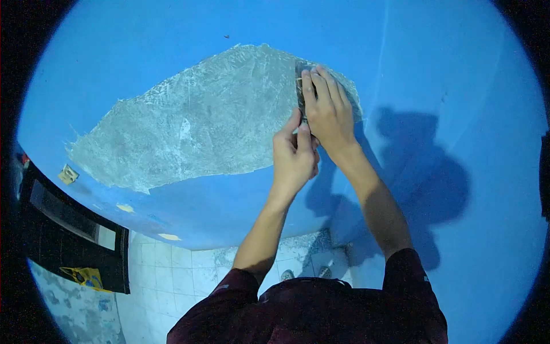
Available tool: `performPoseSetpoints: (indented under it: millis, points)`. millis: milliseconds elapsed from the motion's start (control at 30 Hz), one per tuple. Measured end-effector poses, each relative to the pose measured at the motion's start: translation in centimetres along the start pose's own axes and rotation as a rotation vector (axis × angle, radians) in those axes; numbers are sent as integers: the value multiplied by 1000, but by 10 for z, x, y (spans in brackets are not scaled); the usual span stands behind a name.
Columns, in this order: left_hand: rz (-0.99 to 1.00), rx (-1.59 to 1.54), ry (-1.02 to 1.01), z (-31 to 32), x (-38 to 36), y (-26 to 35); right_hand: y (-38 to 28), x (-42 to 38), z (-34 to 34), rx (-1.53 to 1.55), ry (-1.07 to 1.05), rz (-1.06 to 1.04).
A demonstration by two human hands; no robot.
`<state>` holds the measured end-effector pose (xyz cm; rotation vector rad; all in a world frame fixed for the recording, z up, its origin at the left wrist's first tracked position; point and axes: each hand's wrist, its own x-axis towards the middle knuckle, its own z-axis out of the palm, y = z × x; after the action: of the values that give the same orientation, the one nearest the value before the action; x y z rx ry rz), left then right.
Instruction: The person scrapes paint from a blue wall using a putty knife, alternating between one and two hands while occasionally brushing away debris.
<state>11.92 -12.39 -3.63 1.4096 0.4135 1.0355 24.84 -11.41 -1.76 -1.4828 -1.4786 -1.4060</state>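
On the blue wall [229, 192] is a large irregular patch of grey filler [229, 114] with pale smears. Against the right part of this patch lies a flat, dark, straight-edged tool [299, 86] that looks like a putty knife. My right hand [329, 112] lies over it with fingers stretched upward, pressing it to the wall and hiding most of it. Just below and to the left, my left hand [293, 155] is closed in a pinch at the tool's lower end, its thumb and forefinger pointing up. The handle is mostly hidden by my hands.
A switch or socket plate [68, 174] sits on the wall at the left. Below it stands a dark-framed piece [74, 229] with a yellow item [86, 277] on it. White floor tiles [166, 269] show beneath. My shadow [424, 172] falls on the wall at right.
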Motion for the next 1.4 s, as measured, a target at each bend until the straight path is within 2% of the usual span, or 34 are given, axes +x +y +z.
performPoseSetpoints:
  millis: [133, 233, 400, 500, 667, 867, 967, 1100, 1167, 1333, 1400]
  points:
    - [-14, -25, 30, -5, 0, 6, 0, 4, 3, 17, 6, -41]
    - [-55, 105, -72, -29, 5, 25, -11, 8, 13, -80, 53, -9]
    - [-51, -25, 60, -6, 4, -3, 4, 0, 17, 9, 62, -13]
    - [34, -46, 68, -4, 7, -18, 10, -1, 19, 56, 72, -82]
    - [-133, 49, -34, -33, 13, 23, -9, 5, 22, -37, 99, 7]
    - [24, -108, 62, -4, 13, -19, 12, -2, 22, 29, 89, -88]
    - [-49, 63, 73, -21, 13, -6, -2, -2, 25, -7, 109, -28]
    - [-112, 203, -43, -41, 25, 33, -10, 5, 19, -16, 89, 84]
    - [3, 165, -53, -29, 34, 30, -8, 6, 9, -23, 41, 142]
    - [28, 333, -33, -45, 29, 48, -13, -42, -23, 48, 11, 240]
    - [22, 412, -118, -58, 24, 52, -18, -63, -32, 233, -80, 388]
